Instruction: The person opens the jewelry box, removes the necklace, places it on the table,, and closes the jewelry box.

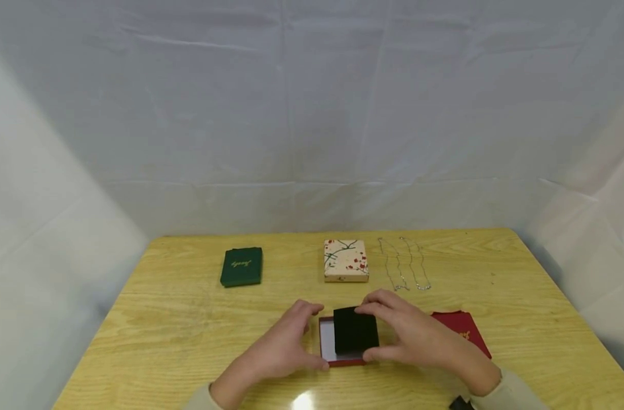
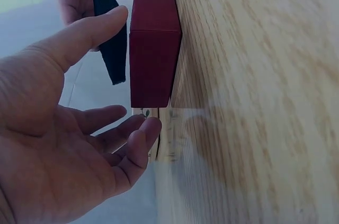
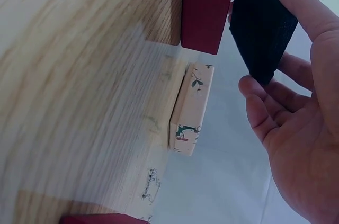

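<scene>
A black square pad (image 1: 355,331) is tilted over the open red box (image 2: 153,65), partly covering its white interior. My right hand (image 1: 411,330) pinches the pad along its edges between thumb and fingers; the right wrist view shows the pad (image 3: 262,25) above the box's rim. My left hand (image 1: 283,347) is at the box's left side, with fingers spread and loosely bent. Its thumb reaches close to the pad and the box's near left corner, and nothing is held in that hand.
A green pouch (image 1: 242,267) with gold lettering lies at the back left. Behind the red box stands a cream floral box (image 1: 345,259). Two thin chain necklaces (image 1: 423,287) lie to its right. A red pouch (image 1: 468,330) lies partly behind my right forearm.
</scene>
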Demonstrator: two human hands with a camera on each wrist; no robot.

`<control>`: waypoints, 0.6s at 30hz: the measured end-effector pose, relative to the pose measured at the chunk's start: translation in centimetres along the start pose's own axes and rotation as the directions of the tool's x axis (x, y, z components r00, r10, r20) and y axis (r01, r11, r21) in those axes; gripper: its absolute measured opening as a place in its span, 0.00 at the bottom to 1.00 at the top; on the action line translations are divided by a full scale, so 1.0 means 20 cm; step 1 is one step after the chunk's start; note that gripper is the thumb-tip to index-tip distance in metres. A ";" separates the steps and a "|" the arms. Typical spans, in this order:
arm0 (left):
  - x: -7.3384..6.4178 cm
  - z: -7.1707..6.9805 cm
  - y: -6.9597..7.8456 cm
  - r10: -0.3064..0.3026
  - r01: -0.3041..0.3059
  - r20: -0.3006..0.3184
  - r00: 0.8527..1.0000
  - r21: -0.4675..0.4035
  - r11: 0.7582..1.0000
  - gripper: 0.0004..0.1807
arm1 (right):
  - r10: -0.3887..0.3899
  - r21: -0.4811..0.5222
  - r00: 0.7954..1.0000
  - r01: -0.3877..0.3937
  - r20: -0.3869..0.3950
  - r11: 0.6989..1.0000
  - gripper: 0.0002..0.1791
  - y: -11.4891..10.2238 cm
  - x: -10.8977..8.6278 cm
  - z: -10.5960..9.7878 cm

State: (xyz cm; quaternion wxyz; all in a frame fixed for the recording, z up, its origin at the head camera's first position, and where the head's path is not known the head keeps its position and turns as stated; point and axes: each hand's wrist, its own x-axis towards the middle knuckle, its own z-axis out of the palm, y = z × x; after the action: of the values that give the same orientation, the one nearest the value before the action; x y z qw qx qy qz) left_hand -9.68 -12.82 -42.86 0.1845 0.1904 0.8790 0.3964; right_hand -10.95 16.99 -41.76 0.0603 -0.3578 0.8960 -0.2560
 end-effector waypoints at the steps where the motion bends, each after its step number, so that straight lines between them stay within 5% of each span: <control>1: 0.00 0.00 0.00 0.004 -0.004 0.002 1.000 0.004 1.000 0.54 | -0.004 -0.001 1.000 0.004 0.000 1.000 0.39 0.00 0.00 0.00; 18: 0.00 0.01 -0.01 0.061 -0.062 0.011 0.998 0.049 0.997 0.51 | -0.021 0.001 0.999 0.021 0.040 1.000 0.35 -0.01 0.02 0.01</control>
State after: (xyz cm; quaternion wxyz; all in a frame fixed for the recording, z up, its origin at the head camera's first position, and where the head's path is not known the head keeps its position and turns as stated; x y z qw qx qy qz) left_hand -9.66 -12.79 -43.07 0.1716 0.2237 0.8812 0.3794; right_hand -11.07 16.58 -41.89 0.0756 -0.3723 0.8907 -0.2496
